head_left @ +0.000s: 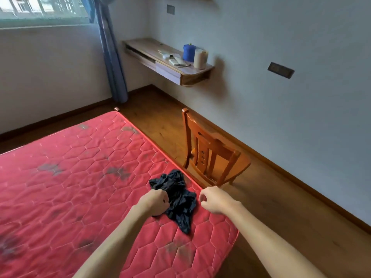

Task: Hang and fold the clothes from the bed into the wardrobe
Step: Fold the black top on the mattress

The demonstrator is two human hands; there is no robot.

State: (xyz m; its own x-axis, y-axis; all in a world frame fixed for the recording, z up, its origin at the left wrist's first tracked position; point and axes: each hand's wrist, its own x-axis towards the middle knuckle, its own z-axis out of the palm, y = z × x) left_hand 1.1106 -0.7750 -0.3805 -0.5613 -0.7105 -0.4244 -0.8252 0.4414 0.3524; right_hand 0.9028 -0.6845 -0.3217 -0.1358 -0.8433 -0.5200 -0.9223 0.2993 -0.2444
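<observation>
A crumpled dark navy garment [176, 195] lies near the right edge of the red quilted mattress [80, 167]. My left hand [155, 201] rests on the garment's left side with its fingers closed into the cloth. My right hand [212, 199] hovers just right of the garment, over the mattress edge, fingers curled in with nothing visible between them. No wardrobe is in view.
A wooden chair [210, 153] stands on the wood floor close to the bed's right side. A wall-mounted wooden shelf [170, 63] carries a blue container, a cream container and small items. A blue curtain [112, 57] hangs by the window.
</observation>
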